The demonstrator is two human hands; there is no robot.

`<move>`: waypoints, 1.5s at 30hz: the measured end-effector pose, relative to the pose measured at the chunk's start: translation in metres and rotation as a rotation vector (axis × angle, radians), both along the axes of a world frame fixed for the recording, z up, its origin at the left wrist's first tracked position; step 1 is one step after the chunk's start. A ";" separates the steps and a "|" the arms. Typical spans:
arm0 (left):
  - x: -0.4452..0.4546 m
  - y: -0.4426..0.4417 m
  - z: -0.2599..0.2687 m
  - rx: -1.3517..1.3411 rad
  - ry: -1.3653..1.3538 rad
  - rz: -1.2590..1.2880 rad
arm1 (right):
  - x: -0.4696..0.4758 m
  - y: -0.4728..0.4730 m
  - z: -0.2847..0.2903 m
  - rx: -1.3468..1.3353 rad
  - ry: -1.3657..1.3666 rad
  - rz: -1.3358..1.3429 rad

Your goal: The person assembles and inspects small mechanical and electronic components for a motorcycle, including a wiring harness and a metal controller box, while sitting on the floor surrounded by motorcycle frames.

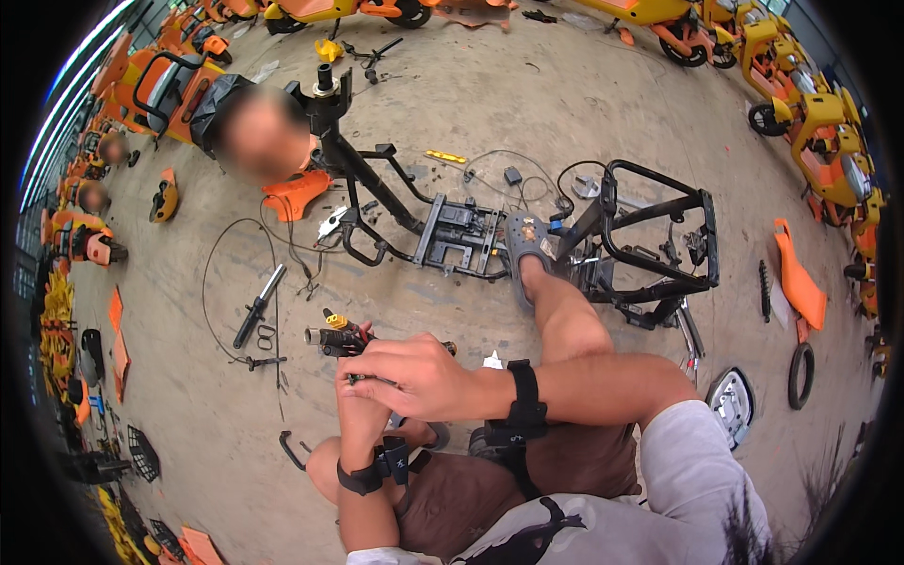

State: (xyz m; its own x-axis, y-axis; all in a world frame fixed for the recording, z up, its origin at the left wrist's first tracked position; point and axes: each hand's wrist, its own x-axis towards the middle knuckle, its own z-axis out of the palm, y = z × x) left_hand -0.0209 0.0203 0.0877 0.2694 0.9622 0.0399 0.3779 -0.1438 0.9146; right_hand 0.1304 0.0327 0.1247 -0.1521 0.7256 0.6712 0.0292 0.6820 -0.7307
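My left hand (pixel 364 409) is bent up at the wrist and mostly hidden behind the right. It holds a bundle of black cable connectors (pixel 344 342) with a yellow plug (pixel 337 321) and some red wire. My right hand (pixel 424 374) crosses over it, pinching a small green piece with a thin dark lead (pixel 364 380) between thumb and fingers. Beyond the hands, a black scooter frame (pixel 381 187) lies along the concrete floor. My right foot, in a grey clog (pixel 526 244), rests on the frame's middle.
A fork tube (pixel 260 307) and a thin cable (pixel 205 282) lie left. Orange panels (pixel 801 282), a shock absorber (pixel 765 289) and a tyre (pixel 801 376) are right. An adjustable wrench (pixel 586 186) lies behind the frame. Yellow-orange scooters (pixel 812 127) stand around; a blurred patch covers part of one side.
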 end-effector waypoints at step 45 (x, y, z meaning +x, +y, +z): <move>-0.076 0.051 0.033 0.153 -0.218 0.480 | -0.016 0.025 -0.002 -0.084 -0.325 -0.055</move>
